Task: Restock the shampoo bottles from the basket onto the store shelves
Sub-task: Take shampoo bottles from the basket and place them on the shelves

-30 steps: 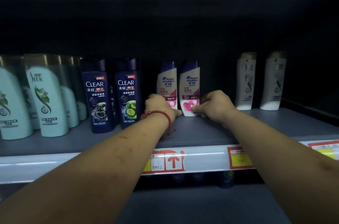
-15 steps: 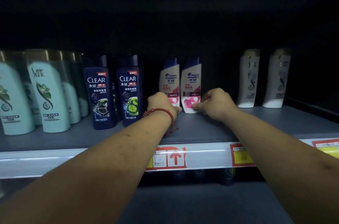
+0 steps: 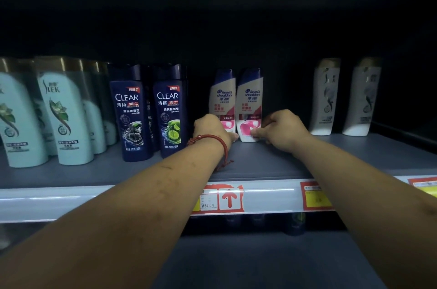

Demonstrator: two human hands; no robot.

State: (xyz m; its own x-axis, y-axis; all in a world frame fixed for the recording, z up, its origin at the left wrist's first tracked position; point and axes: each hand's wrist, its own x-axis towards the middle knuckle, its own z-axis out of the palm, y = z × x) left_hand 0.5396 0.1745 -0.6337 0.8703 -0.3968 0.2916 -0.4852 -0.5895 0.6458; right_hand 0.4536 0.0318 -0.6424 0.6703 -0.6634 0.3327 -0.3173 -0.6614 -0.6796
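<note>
Two white and pink Head & Shoulders shampoo bottles stand upright side by side, deep on the grey shelf (image 3: 272, 161). My left hand (image 3: 212, 129), a red cord round its wrist, grips the base of the left bottle (image 3: 223, 97). My right hand (image 3: 280, 130) pinches the base of the right bottle (image 3: 250, 104), thumb on its front. The basket is out of view.
Two dark blue CLEAR bottles (image 3: 151, 111) stand left of my hands, and several mint SLEK bottles (image 3: 63, 111) further left. Two white bottles (image 3: 343, 97) stand at the right. Bare shelf lies between them. Price tags (image 3: 222, 199) line the shelf's front rail.
The view has tilted down slightly, so the upper shelf's labels have left the frame. Both hands stay at the bases of the two bottles.
</note>
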